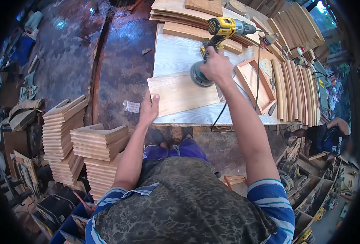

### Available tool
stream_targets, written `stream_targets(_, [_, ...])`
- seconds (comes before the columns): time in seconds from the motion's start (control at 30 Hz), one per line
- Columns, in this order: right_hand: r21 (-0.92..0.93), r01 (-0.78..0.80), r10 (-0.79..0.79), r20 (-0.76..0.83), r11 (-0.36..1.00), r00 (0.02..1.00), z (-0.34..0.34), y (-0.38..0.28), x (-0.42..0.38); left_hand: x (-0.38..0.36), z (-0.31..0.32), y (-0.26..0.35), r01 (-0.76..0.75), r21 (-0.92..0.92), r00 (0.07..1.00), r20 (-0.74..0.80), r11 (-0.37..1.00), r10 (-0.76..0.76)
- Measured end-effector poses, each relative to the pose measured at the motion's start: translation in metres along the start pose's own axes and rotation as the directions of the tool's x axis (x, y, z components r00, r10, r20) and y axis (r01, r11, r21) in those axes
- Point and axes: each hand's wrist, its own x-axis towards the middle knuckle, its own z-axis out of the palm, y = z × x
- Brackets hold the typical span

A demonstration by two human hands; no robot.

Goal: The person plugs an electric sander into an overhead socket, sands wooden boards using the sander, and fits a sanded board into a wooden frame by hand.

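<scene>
My right hand (217,67) is wrapped round the top of a teal orbital sander (200,75), whose pad rests at the upper right part of a pale wooden board (180,94). The sander looks slightly blurred. My left hand (149,109) grips the board's left end, thumb on top and fingers partly hidden beyond the edge. The board lies at a slight tilt on a white-grey tabletop (176,55). Just beyond my right hand stands a yellow and black cordless drill (224,27), its chuck pointing right. A black cord (219,114) hangs near my right forearm.
To the right are a shallow wooden frame (245,95) and a row of wooden slats (296,91). Planks (180,30) lie at the back. Stacks of cut wooden pieces (64,138) stand at lower left. Another person (330,136) is low at the far right.
</scene>
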Motion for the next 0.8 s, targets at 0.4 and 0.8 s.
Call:
stream_targets(0.4, [0.048,0.103,-0.102,-0.031,0.994,0.994,0.011,-0.019,-0.001,-0.004,0.000,0.025,0.036,-0.023,0.999,-0.004,0.999,-0.036])
stream_targets(0.8, [0.075,0.411,-0.411,-0.010,0.909,0.911,0.013,-0.051,-0.096,0.001,-0.004,0.003,-0.045,0.165,0.990,-0.128,0.985,0.067])
